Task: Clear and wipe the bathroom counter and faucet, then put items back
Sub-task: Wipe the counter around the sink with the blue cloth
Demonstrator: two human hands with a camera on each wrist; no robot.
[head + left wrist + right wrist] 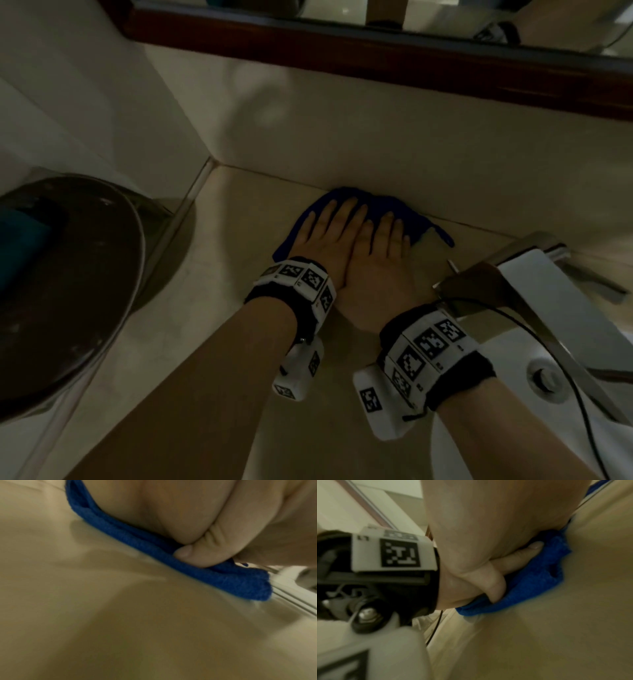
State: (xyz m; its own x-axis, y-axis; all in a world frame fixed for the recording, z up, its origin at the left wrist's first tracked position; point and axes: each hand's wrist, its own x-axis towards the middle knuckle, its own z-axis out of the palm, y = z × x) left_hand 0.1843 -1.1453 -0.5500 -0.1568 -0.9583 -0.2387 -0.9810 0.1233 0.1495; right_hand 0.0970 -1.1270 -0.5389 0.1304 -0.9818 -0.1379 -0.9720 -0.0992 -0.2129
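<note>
A blue cloth (pixel 414 219) lies on the beige counter (pixel 239 342), close against the back wall. Both hands lie flat on it, side by side, fingers straight and pointing at the wall. My left hand (pixel 332 226) covers the cloth's left part. My right hand (pixel 383 243) covers its right part and overlaps the left hand's edge. In the left wrist view the thumb (pixel 197 557) rests on the folded cloth (pixel 223 582). In the right wrist view the cloth (pixel 539 574) bunches under the palm (pixel 488 520). The chrome faucet (pixel 534 274) stands just right of the hands.
A white sink basin (pixel 513 438) is at the lower right, with a thin black cable (pixel 548 342) crossing over it. A dark round dish (pixel 75 291) holding something teal (pixel 20 240) stands at the left. A dark wooden mirror frame (pixel 342 61) runs above the back wall.
</note>
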